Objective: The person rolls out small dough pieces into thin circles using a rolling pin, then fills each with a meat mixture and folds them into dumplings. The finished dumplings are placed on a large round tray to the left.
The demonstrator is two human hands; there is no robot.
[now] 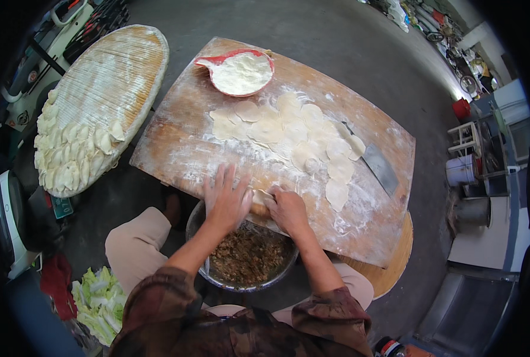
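Note:
Near the front edge of the wooden board (180, 147), my left hand (227, 198) lies palm down with its fingers stretched and apart. What is under the palm is hidden. Just to its right, my right hand (287, 207) pinches the edge of a small dough wrapper (260, 196). A light wooden piece (259, 210), perhaps a rolling pin, shows between the hands. Beyond them, many thin round dough wrappers (294, 131) overlap on the floured wood. Below my wrists stands a metal basin (247, 288) of brown minced filling (251, 256), partly under the board's edge.
A red ladle-shaped bowl of flour (242, 73) sits at the board's far edge. On the right lies a cleaver (381, 169). Filled dumplings (75, 156) cover the near part of an oval slatted tray (109, 76) at left. Cabbage leaves (100, 303) lie at lower left.

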